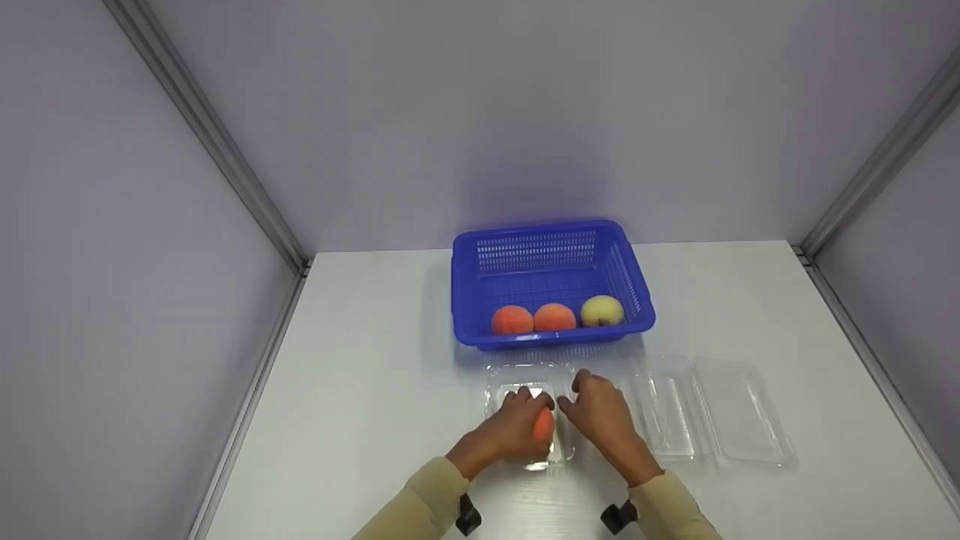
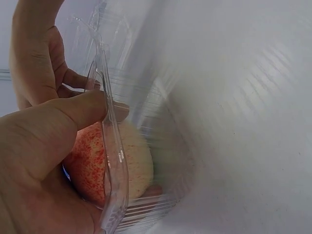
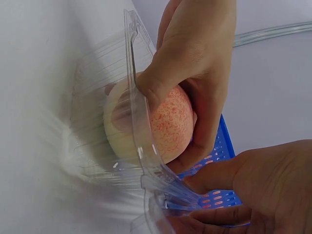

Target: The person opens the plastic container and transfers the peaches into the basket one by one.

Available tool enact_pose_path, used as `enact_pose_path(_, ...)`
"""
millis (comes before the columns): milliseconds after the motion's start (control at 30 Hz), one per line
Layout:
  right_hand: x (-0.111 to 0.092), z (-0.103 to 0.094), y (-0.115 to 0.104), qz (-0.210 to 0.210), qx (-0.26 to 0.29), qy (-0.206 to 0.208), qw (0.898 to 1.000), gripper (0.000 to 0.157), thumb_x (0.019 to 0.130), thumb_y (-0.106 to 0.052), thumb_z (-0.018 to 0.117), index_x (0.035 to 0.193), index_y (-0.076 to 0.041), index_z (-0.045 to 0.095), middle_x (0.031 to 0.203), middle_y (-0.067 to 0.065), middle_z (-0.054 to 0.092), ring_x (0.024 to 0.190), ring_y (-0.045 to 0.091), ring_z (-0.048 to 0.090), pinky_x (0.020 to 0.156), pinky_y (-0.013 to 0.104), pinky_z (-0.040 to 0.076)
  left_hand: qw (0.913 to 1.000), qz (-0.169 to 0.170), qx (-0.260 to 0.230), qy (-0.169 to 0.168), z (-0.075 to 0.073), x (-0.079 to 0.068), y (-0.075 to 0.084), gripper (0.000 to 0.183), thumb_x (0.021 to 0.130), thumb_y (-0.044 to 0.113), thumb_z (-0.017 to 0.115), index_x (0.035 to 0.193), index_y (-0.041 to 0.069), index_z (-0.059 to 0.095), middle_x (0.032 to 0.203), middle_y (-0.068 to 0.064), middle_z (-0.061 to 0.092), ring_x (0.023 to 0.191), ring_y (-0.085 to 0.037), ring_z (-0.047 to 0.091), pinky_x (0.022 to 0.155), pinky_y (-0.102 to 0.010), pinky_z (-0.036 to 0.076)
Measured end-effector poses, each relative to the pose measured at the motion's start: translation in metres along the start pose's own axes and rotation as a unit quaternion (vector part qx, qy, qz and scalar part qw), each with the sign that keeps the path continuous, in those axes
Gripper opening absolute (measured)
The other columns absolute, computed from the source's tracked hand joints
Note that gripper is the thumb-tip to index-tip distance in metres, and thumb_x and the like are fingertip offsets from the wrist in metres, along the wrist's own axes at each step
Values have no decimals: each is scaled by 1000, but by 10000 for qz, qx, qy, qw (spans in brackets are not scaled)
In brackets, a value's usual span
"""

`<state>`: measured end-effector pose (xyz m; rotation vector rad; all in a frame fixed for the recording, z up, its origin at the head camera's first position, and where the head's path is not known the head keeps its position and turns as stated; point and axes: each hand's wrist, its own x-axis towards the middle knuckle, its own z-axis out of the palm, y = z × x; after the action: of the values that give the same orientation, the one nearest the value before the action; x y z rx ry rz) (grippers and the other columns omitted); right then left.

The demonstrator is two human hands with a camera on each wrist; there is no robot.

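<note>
A peach [image 1: 543, 424] with red-speckled skin sits low in a clear plastic container [image 1: 491, 390] at the table's front middle. My left hand [image 1: 514, 427] holds the peach from above, its fingers curled over the fruit inside the rim. In the right wrist view the left thumb and fingers straddle the peach [image 3: 171, 124], whose pale underside shows through the clear wall. My right hand [image 1: 602, 411] is at the container's right edge; its thumb and fingers pinch the plastic rim [image 3: 161, 178].
Behind the container stands a blue basket [image 1: 551, 339] with two orange-red peaches [image 1: 512, 320] and a pale yellow-green fruit [image 1: 601, 310] along its front side. An opened clear clamshell box [image 1: 742, 412] lies to the right. Walls [image 1: 390, 135] enclose the white table [image 1: 360, 420].
</note>
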<state>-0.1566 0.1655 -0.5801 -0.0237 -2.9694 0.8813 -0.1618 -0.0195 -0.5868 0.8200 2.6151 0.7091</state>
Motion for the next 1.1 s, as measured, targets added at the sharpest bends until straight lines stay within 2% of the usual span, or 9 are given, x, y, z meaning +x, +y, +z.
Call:
enact_pose_path(267,0,0,2,25,13,-36,10000,29,84,-17,86,89,1,64,76,13,66,65,27,62,60,47,53,9998,-94,-163,-8,-5,3,0,58,75,19,83,129,14,62,111,-4,57,98,-19,49,81,-26,47)
enact_pose_path(700,-1,1,-1,20,10,33,10000,29,87,-20,84,92,3,66,82,17,70,69,31,67,62,49,56,9980,-152,-601,93,-16,6,-1,60,74,22,85,129,16,61,113,-3,58,102,-17,53,85,-26,50)
enact_pose_path(867,0,2,-3,150,55,-43,9999,32,88,-23,84,94,3,67,84,18,71,69,29,66,63,48,56,9965,-134,-777,281,-30,6,0,62,73,23,86,129,15,61,115,-4,58,107,-20,54,89,-30,50)
enact_pose_path(1000,0,3,-3,222,90,-123,9996,32,88,-24,84,95,2,66,84,17,70,69,27,64,62,47,55,9950,-146,-906,395,-49,6,1,64,75,23,85,133,12,61,123,-7,60,114,-23,56,95,-35,52)
enact_pose_path(1100,-1,3,-3,221,121,-137,9996,32,88,-24,84,96,2,66,83,16,70,68,26,63,62,46,54,9944,-124,-918,501,-65,7,1,64,75,23,84,133,11,62,124,-8,60,113,-23,57,96,-36,53)
